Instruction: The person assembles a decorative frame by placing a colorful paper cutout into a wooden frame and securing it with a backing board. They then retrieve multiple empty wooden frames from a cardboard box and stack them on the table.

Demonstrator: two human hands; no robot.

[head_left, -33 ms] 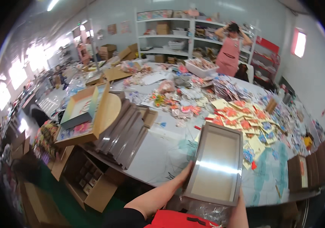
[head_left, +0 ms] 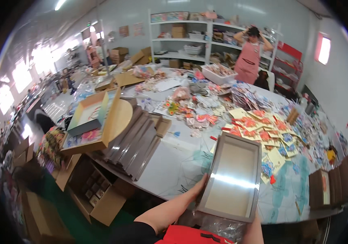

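A grey-brown rectangular box [head_left: 235, 179] with a clear window in its lid is held up over the near edge of the table, tilted toward me. Light glares in a band across the window, and a pale inside shows through it. My left hand [head_left: 202, 185] grips the box's left side, its fingers mostly hidden behind it. At the lower right corner, my right hand [head_left: 257, 219] holds the other side; its fingers are hidden too. Clear plastic film [head_left: 222, 228] hangs beneath the box, against my red apron.
Stacked grey-brown boxes [head_left: 135, 142] lie to the left, beside an open tray-like box [head_left: 111, 122]. Yellow cards with red and blue pieces [head_left: 259, 130] spread to the right. More brown boxes [head_left: 332, 185] stand far right. Across the table is a person in a pink apron [head_left: 248, 61].
The surroundings sit slightly further right in my view. Both hands keep the same hold on the box.
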